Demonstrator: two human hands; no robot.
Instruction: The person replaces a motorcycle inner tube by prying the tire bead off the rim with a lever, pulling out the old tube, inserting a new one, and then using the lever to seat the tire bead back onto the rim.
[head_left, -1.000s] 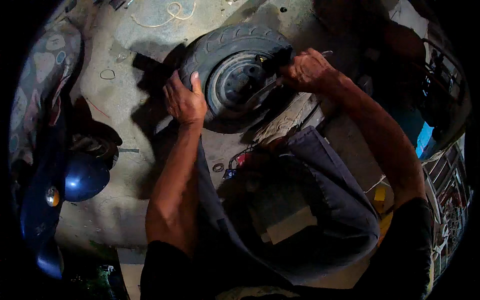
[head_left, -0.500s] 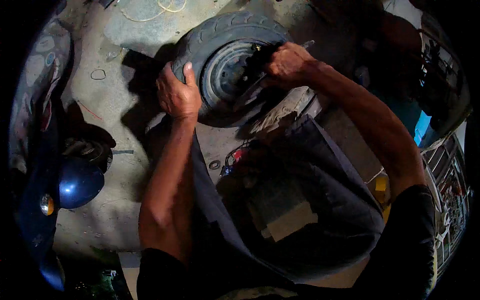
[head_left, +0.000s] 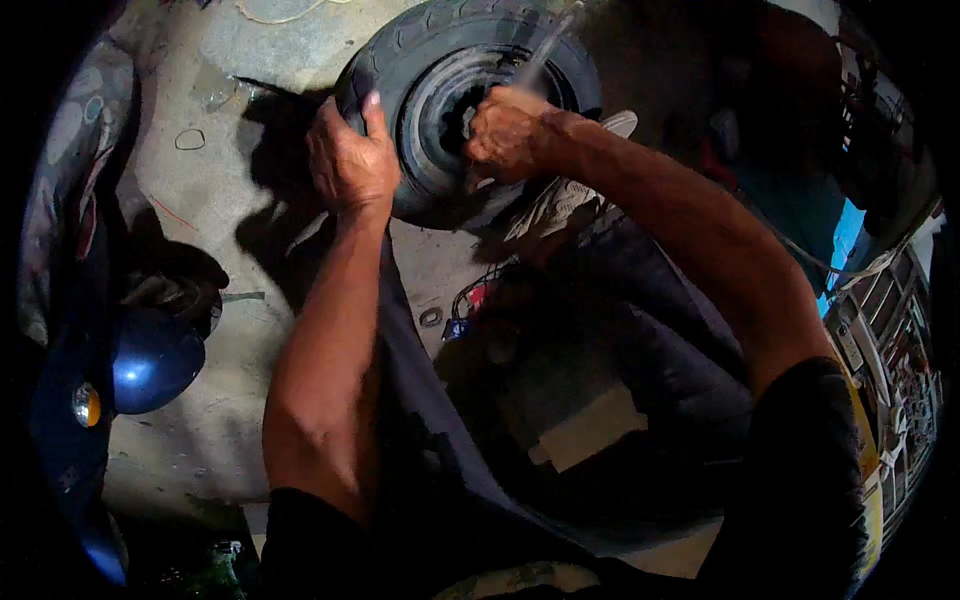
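A small black tyre on a wheel rim point(head_left: 425, 75) stands tilted in front of me at the top of the view. My left hand point(head_left: 350, 160) is clasped on its left edge, thumb up against the sidewall. My right hand point(head_left: 510, 135) is closed in a fist over the rim's middle. From that fist a long metal bar-like tool point(head_left: 545, 45) points up and to the right across the tyre; its upper part is smeared by motion. The right hand and deep shadow hide much of the hub.
On the concrete floor lie a small black ring point(head_left: 431, 317), a red and blue item point(head_left: 457, 328) with wires, and a cardboard piece point(head_left: 592, 430) between my legs. A glossy blue rounded part point(head_left: 157, 362) stands left. A wire rack point(head_left: 880, 350) is at right.
My right hand has moved left and slightly down over the hub, and the tool has swung steeper. The tyre sits higher in view. My left hand keeps its hold.
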